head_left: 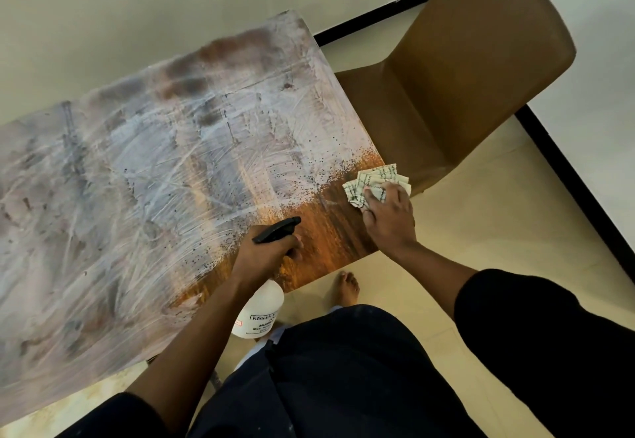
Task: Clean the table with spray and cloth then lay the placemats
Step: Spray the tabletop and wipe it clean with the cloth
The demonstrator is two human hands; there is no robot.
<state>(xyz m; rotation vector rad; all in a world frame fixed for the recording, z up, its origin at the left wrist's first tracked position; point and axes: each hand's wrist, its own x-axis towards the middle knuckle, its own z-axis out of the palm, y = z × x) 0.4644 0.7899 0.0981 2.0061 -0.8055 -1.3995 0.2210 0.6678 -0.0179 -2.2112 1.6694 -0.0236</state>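
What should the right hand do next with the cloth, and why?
Probably sweep the cloth from the table corner toward the left. The right hand presses it beside a clean brown patch, while spray droplets and whitish smears cover the rest. The left hand holds the spray bottle.

We stand at the near edge of the table [137, 179], close to its near right corner. Our left hand [264, 255] holds the spray bottle [259, 314] just over that near edge; the nozzle sits above the tabletop and the body hangs below the edge, in front of our legs. Our right hand [388, 221] presses the cloth [371, 185] onto the tabletop at the right edge, with part of the cloth sticking out past it. A chair [464, 87] stands on the floor just beside the right edge, behind the cloth. Our bare foot [347, 288] is on the floor below the near right corner. The far edge of the table lies against the wall [171, 1].
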